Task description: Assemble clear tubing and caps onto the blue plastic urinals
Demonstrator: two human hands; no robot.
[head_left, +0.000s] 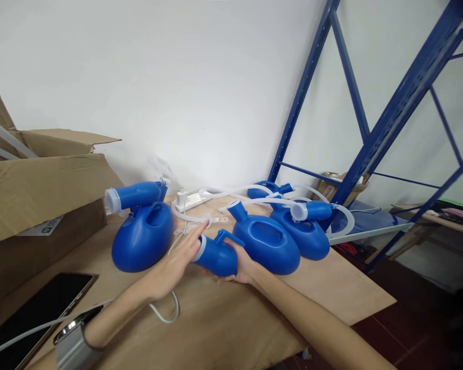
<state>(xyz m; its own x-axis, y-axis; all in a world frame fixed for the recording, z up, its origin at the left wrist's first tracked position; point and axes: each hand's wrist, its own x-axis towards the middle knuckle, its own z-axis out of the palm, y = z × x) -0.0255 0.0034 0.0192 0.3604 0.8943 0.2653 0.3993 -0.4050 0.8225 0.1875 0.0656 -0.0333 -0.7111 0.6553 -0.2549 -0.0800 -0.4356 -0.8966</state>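
My right hand [242, 264] holds a small blue plastic bottle piece [216, 255] from below, fingers wrapped round its underside. My left hand [179, 260] presses against the piece's white-rimmed mouth end, fingers stretched along it, index tip by a clear tube [200, 218]. Directly behind the piece lies a blue handled urinal bottle [266, 241]. Another blue urinal bottle [142, 231] stands to the left, its neck pointing left. A third blue urinal bottle [306, 226] lies further right with a white-capped spout.
The wooden tabletop [224, 313] carries a white power strip [191, 199] with a plug, coils of clear tubing and a white cable. An open cardboard box [34, 185] stands at left, a dark phone [34, 311] in front of it. Blue metal shelving [374, 133] rises at right.
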